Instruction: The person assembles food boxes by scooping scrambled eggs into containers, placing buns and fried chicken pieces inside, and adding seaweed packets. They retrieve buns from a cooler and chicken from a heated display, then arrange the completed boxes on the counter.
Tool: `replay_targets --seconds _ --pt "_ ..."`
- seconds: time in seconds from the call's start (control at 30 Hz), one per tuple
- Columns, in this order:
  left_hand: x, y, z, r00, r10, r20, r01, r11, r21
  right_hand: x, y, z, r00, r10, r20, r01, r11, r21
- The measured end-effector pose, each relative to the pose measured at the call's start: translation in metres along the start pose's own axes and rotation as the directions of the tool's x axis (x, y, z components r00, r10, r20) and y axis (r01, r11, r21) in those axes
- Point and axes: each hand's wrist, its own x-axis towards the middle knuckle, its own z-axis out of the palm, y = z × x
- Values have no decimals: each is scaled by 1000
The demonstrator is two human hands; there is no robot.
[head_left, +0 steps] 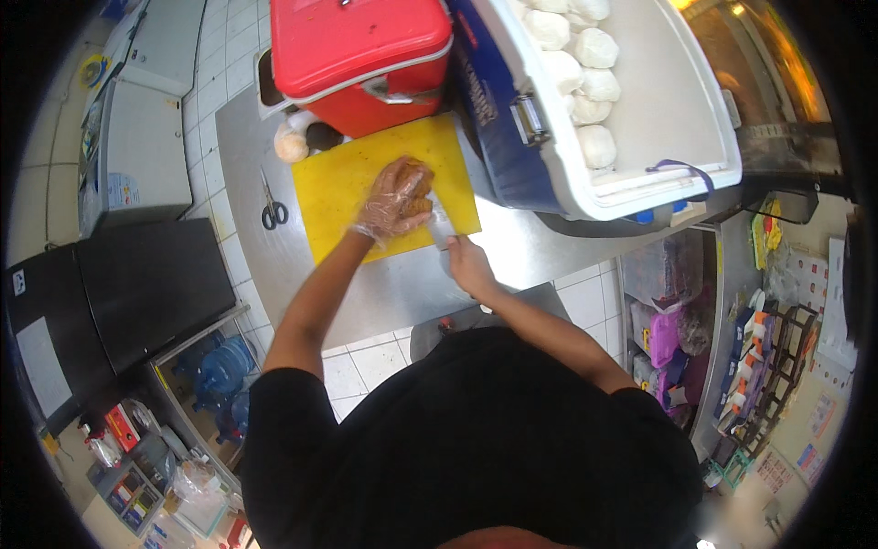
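On the yellow cutting board (pixel 329 197), my left hand (pixel 389 201), in a clear plastic glove, presses down over a browned piece of food that looks like cooked meat (pixel 418 209). Its fingers curl around the piece and partly hide it. My right hand (pixel 470 264), which looks bare, grips a knife (pixel 441 222) by its handle. The broad, light blade lies against the right side of the meat, pointing away from me. Black-handled scissors (pixel 273 212) rest on the steel table, left of the board.
Behind the board stands a red cooler box (pixel 366 55). At the right is an open blue-and-white cooler (pixel 649 174) with several white wrapped balls (pixel 596 87). A round, pale orange item (pixel 291 145) sits by the board's far left corner. The steel table (pixel 357 306) extends toward me.
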Motion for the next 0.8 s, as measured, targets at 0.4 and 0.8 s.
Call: replay_targets --seconds 0.4,0.8 --pt "0 172 44 697 -316 -644 380 924 -42 -53 -15 -124 925 -38 378 43 999 -4" --pt "118 423 200 826 -454 -334 312 862 -399 -176 178 -347 996 -10 86 14 999 -43"
